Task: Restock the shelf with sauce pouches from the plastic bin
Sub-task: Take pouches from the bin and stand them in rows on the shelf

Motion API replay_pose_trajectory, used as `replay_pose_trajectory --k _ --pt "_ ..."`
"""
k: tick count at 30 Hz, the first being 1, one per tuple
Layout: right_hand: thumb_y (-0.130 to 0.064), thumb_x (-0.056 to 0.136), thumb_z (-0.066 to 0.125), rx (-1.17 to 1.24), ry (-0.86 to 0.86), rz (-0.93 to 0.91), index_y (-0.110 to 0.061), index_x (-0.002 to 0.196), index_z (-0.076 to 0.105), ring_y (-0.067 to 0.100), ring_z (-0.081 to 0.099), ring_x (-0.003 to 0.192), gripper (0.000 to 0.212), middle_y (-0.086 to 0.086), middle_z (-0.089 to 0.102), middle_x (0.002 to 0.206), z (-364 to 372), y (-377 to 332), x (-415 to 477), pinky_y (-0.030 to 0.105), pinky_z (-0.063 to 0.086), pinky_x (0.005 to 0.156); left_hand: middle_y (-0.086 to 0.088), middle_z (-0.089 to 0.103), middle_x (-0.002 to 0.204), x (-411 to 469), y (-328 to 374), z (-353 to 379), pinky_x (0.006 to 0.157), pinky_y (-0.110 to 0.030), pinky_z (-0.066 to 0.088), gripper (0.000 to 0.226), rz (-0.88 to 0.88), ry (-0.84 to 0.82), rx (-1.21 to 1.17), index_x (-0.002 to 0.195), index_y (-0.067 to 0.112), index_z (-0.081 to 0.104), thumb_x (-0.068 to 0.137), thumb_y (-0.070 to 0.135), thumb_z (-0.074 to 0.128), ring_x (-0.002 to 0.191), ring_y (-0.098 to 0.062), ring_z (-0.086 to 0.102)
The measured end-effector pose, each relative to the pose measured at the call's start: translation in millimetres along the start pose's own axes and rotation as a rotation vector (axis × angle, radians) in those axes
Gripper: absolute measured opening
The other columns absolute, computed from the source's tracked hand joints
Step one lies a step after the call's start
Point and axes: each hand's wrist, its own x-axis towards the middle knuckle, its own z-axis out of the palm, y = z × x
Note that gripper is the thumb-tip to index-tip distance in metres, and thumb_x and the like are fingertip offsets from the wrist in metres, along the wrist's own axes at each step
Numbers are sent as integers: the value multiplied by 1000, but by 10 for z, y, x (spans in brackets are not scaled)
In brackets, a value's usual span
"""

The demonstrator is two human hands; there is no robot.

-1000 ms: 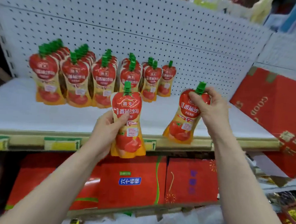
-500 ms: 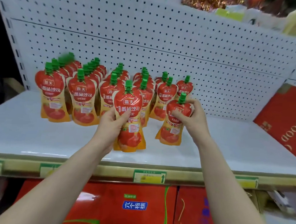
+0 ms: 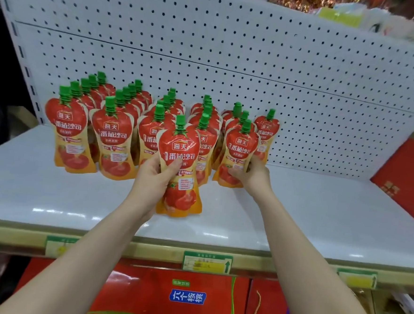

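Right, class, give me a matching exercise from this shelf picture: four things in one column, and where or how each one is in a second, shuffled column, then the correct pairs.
Things
1. left hand
2. right hand
3. price tag
4. red box

Place or state
A. fixed on the shelf's front edge
B. leaning at the far right of the shelf
C. holding a pouch up in front of the rows
D. setting a pouch down at the front of a row

Pairs: 1-C, 2-D, 3-A, 4-B
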Motion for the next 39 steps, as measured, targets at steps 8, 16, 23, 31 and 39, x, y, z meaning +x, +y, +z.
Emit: replay_pose_trajectory --k 8,16,23,31,39 --pt "-18 82 78 20 -35 -12 -15 130 57 25 64 112 53 4 68 123 102 83 203 40 53 94 -1 73 110 4 -33 33 88 -39 55 44 6 -33 11 122 16 60 82 32 63 102 -19 69" --pt "-36 84 74 175 165 -77 -19 112 58 13 65 90 37 -2 67 100 -240 -377 -242 29 55 73 0 74 104 6 -77 197 81 -34 58 27 18 -79 49 114 21 63 88 25 63 97 -17 71" --pt "-18 87 74 417 -201 -120 -14 94 71 17 64 74 9 5 75 93 -258 -603 -642 28 56 63 7 75 101 -41 -184 451 77 -24 58 23 41 -175 112 111 26 65 89 19 65 95 -10 70" --pt "-16 91 69 435 -58 -68 -9 98 70 10 71 81 11 0 77 91 -511 -314 -512 25 57 63 7 71 110 42 -528 344 95 -34 53 29 44 -223 475 118 20 64 89 18 66 102 -6 65" --pt "-15 95 63 408 -37 -86 -12 101 67 4 70 79 8 -3 75 93 -505 -236 -142 19 54 61 -2 55 137 207 -750 483 99 -36 44 43 180 -349 1021 138 21 48 96 16 50 123 -25 52"
